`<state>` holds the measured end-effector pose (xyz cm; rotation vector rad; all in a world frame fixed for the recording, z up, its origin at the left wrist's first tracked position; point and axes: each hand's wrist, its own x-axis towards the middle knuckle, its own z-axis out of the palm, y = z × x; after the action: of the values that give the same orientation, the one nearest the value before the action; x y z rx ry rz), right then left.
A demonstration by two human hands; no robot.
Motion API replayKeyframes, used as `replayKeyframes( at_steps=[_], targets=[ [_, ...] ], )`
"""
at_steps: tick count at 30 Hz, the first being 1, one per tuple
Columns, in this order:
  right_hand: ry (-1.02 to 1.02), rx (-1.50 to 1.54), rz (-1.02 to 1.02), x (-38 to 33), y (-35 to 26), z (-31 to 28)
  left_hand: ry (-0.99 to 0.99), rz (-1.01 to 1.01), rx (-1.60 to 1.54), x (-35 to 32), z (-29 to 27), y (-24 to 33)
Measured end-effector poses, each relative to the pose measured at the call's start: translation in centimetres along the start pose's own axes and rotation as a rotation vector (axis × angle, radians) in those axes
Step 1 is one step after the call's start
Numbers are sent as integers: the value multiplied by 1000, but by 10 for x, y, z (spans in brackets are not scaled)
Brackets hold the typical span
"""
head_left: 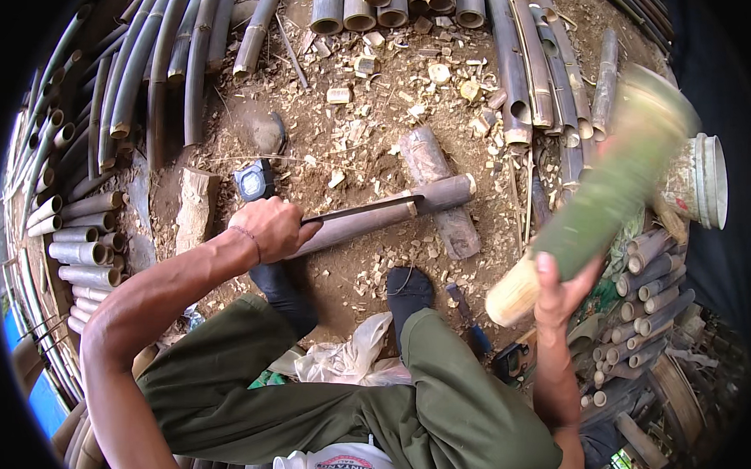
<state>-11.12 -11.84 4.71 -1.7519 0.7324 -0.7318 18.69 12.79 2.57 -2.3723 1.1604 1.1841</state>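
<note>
While your left hand (268, 229) curls its fingers round one end of a flat, dark blade (364, 208) along the smooth bamboo pole (376, 222) crossing a rough log (424, 153), your right hand (565, 295) grasps a blurred green cylinder (613, 177) by its pale end.

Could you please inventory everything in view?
Round bamboo pole: one, grey-brown, centre.
Short wooden log: one, brown, beneath the pole.
Flat metal blade: one, dark, over the pole.
Thick cylindrical mallet: one, green with pale handle, right.
Boxy tape measure: one, black and grey, left.
Rough wooden block: one, pale brown, left.
Round bucket: one, whitish, right.
Stored bamboo lengths: many, grey, top and sides.
Wood chips: many, pale, across centre.
Crumpled plastic bag: one, whitish, lower centre.
Slim tool: one, dark and blue, lower right.
Cloth trousers: one pair, olive green, bottom.
Covered feet: two, dark, lower centre.
Left hand: one, bare, gripping the blade.
Right hand: one, bare, gripping the mallet.
</note>
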Motion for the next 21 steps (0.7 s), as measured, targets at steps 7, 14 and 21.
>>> replayKeyframes(
  at_steps=[7, 14, 21],
  targets=[
    [-378, -469, 250, -62, 45, 16, -29, -26, 32, -3, -11, 9],
    [342, -87, 128, -46, 58, -15, 35, 22, 82, -10, -27, 16],
    [-302, -467, 201, -47, 36, 4, 58, 30, 111, -12, -38, 20]
  ],
)
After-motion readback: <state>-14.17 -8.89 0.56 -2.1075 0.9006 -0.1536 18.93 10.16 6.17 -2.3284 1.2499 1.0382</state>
